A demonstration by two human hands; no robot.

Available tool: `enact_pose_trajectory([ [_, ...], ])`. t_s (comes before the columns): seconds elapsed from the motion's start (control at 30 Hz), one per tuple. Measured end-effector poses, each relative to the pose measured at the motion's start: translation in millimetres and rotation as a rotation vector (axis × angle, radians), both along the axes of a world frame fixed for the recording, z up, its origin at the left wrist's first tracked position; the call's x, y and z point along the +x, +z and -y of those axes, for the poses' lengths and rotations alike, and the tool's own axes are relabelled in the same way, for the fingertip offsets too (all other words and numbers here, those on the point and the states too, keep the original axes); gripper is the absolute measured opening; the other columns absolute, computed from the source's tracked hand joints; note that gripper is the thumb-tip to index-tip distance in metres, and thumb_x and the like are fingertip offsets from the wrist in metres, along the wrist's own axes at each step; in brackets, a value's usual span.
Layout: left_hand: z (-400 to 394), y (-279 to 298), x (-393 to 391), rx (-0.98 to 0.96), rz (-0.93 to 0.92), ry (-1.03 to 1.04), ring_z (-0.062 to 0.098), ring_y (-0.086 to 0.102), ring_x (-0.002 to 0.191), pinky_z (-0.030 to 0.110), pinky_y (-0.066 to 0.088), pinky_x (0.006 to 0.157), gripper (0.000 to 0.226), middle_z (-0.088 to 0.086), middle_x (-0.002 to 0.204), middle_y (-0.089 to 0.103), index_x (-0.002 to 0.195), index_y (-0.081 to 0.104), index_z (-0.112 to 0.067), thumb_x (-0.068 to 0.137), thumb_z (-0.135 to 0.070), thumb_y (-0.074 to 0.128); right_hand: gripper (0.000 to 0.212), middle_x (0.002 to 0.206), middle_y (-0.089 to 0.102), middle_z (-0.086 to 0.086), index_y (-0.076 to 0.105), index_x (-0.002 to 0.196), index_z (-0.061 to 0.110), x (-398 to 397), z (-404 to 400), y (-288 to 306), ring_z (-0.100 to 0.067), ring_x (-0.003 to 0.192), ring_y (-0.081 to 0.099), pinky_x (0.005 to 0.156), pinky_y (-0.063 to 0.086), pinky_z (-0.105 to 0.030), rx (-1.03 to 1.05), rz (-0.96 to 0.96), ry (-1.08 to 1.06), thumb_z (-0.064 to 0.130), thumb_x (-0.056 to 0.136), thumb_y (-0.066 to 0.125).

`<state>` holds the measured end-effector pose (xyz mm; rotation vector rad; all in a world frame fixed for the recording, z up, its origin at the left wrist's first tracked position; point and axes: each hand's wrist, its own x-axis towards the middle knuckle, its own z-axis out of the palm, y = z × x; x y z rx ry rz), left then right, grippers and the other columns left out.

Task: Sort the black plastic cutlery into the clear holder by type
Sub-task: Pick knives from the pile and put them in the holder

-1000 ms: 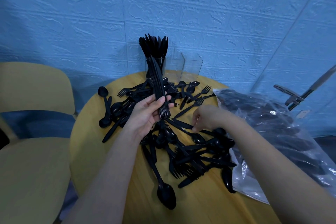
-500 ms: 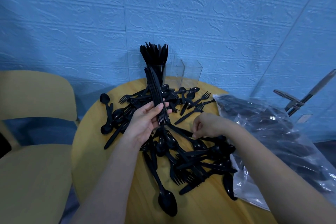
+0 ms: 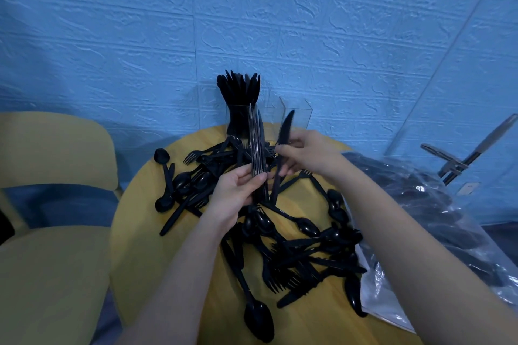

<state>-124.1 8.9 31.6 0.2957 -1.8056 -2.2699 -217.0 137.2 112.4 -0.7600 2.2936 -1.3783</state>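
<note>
The left hand (image 3: 238, 193) is gripping a knife bundle (image 3: 258, 154) above the table (image 3: 145, 232); the right hand (image 3: 305, 154) is pinching 1 knife (image 3: 283, 137). It should join blade-up, aligned, before going to the clear holder (image 3: 297, 117).

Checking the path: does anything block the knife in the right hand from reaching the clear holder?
Nothing visible blocks it. The right hand holds the knife just before the clear holder; the left hand's knife bundle stands beside it.

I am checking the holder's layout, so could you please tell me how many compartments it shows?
3, side by side in the clear holder at the table's far edge: the left one packed with black cutlery, the middle and the right apparently empty. More may be hidden.
</note>
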Motion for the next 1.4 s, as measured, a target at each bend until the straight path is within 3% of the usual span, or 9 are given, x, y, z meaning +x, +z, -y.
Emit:
enact_pose_trajectory([
  [0.17, 3, -2, 0, -0.013, 0.028, 0.027, 0.024, 0.068, 0.100, 0.048, 0.052, 0.091, 0.025, 0.004, 0.105, 0.072, 0.114, 0.064, -0.017, 0.089, -0.012, 0.061, 0.013, 0.064, 0.065, -0.015, 0.057, 0.083, 0.007, 5, 26, -8, -0.017, 0.049, 0.066, 0.048, 0.055, -0.025, 0.049, 0.012, -0.058, 0.015, 0.093, 0.058],
  [0.47, 12, -6, -4, 0.026, 0.011, 0.018, 0.018, 0.071, 0.081, 0.028, 0.058, 0.067, 0.020, 0.007, 0.090, 0.074, 0.107, 0.066, -0.012, 0.089, -0.007, 0.059, 0.027, 0.060, 0.060, -0.003, 0.057, 0.101, 0.005, 1, 38, -29, -0.014, 0.045, 0.059, 0.047, 0.053, -0.026, -0.019, 0.045, -0.090, 0.025, 0.087, 0.067],
  [0.67, 16, -5, -7, 0.043, 0.045, 0.041, 0.020, 0.071, 0.086, 0.036, 0.059, 0.076, 0.021, 0.006, 0.097, 0.074, 0.110, 0.066, -0.013, 0.091, -0.007, 0.058, 0.036, 0.067, 0.060, 0.004, 0.057, 0.103, 0.015, -8, 40, -35, 0.000, 0.045, 0.053, 0.048, 0.042, -0.016, 0.065, -0.095, -0.103, 0.043, 0.083, 0.068],
  [0.87, 15, 8, -11, -0.026, 0.056, -0.081, 0.019, 0.071, 0.083, 0.032, 0.056, 0.068, 0.021, 0.004, 0.095, 0.074, 0.106, 0.067, -0.013, 0.090, -0.004, 0.058, 0.029, 0.070, 0.061, -0.003, 0.059, 0.109, 0.012, -29, 42, -13, -0.005, 0.041, 0.041, 0.039, 0.031, -0.016, -0.077, 0.135, 0.091, 0.029, 0.087, 0.066],
  [0.93, 21, 20, -22, -0.098, 0.049, -0.097, 0.019, 0.071, 0.082, 0.029, 0.057, 0.068, 0.021, 0.007, 0.095, 0.073, 0.109, 0.066, -0.008, 0.090, -0.003, 0.058, 0.019, 0.077, 0.064, -0.007, 0.058, 0.102, 0.014, -41, 45, -2, -0.003, 0.039, 0.041, 0.037, 0.029, -0.015, -0.063, 0.126, 0.123, 0.023, 0.088, 0.066],
  [1.1, 43, 48, -62, -0.272, 0.019, -0.162, 0.018, 0.070, 0.091, 0.028, 0.056, 0.073, 0.023, 0.008, 0.104, 0.072, 0.113, 0.065, -0.011, 0.091, -0.010, 0.059, 0.009, 0.055, 0.063, 0.006, 0.056, 0.092, 0.010, -73, 54, 19, -0.003, 0.038, 0.045, 0.038, 0.035, -0.015, -0.142, 0.058, 0.081, 0.014, 0.090, 0.063],
  [1.17, 55, 53, -80, -0.473, -0.007, -0.085, 0.019, 0.066, 0.101, 0.029, 0.049, 0.092, 0.026, 0.006, 0.111, 0.070, 0.117, 0.065, -0.014, 0.093, -0.019, 0.058, 0.010, 0.061, 0.062, 0.000, 0.055, 0.087, 0.008, -88, 58, 25, -0.004, 0.039, 0.046, 0.040, 0.039, -0.016, -0.217, 0.037, 0.008, 0.013, 0.090, 0.064],
  [1.27, 81, 52, -109, -0.916, 0.031, 0.218, 0.019, 0.055, 0.115, 0.013, 0.034, 0.090, 0.032, 0.007, 0.125, 0.061, 0.128, 0.058, -0.010, 0.097, -0.017, 0.052, 0.014, 0.064, 0.057, -0.005, 0.052, 0.085, 0.010, -113, 67, 34, -0.007, 0.041, 0.048, 0.042, 0.041, -0.019, -0.291, -0.082, -0.161, 0.015, 0.090, 0.064],
  [1.4, 100, 41, -136, -1.304, 0.099, 0.240, 0.024, 0.029, 0.136, 0.024, 0.024, 0.107, 0.047, 0.011, 0.148, 0.030, 0.143, 0.038, -0.010, 0.097, -0.003, 0.043, 0.015, 0.071, 0.058, -0.002, 0.049, 0.088, 0.013, -137, 93, 41, -0.008, 0.046, 0.052, 0.045, 0.043, -0.017, -0.347, -0.257, -0.325, 0.020, 0.091, 0.063],
])
